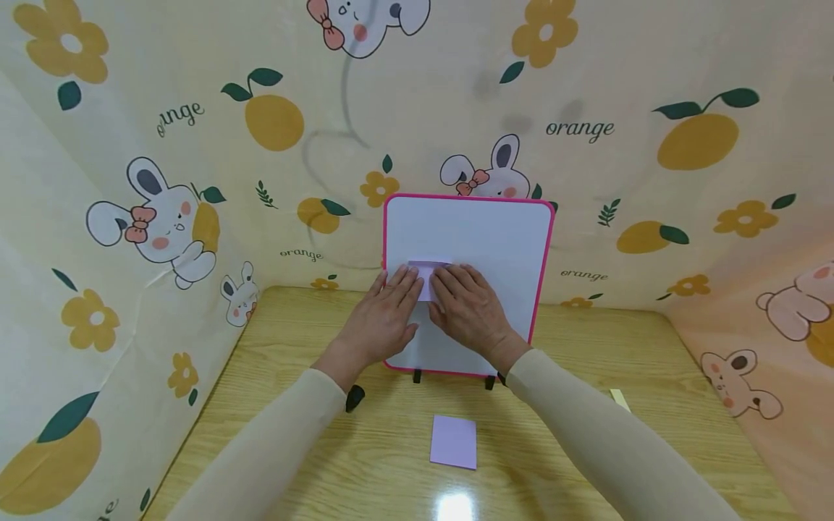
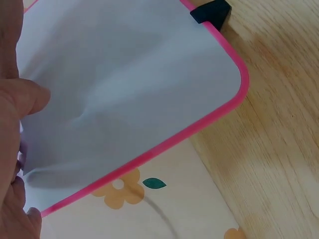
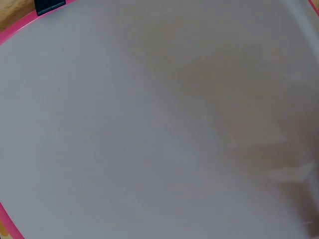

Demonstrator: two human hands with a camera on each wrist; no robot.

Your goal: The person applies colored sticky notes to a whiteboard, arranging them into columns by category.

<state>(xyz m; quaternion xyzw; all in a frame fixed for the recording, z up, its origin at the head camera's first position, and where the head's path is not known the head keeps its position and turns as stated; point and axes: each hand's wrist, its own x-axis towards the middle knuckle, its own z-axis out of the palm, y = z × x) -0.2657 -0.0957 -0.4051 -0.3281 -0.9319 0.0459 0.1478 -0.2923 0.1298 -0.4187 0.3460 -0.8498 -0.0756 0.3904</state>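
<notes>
A whiteboard (image 1: pixel 469 228) with a pink rim stands upright on the table. On its face lies a light purple sticky note (image 1: pixel 426 286), partly hidden by the fingers of both hands. The left hand (image 1: pixel 384 315) presses the note's left side with its fingers extended. From the other side, the right hand (image 1: pixel 469 307) lays its fingers over the note's right part. In the left wrist view, the thumb and fingers of the left hand (image 2: pixel 17 114) show along the board's edge. The right wrist view holds mostly the board's surface (image 3: pixel 124 124) and dim reflections.
Black feet (image 1: pixel 489 382) support the board on the wooden table (image 1: pixel 313 463). In front lies a purple sticky note or pad (image 1: pixel 453 441). A small black object (image 1: pixel 355 398) sits by the left wrist, and a pale yellow strip (image 1: pixel 620 399) near the right sleeve. Printed cloth (image 1: pixel 417 94) encloses the table.
</notes>
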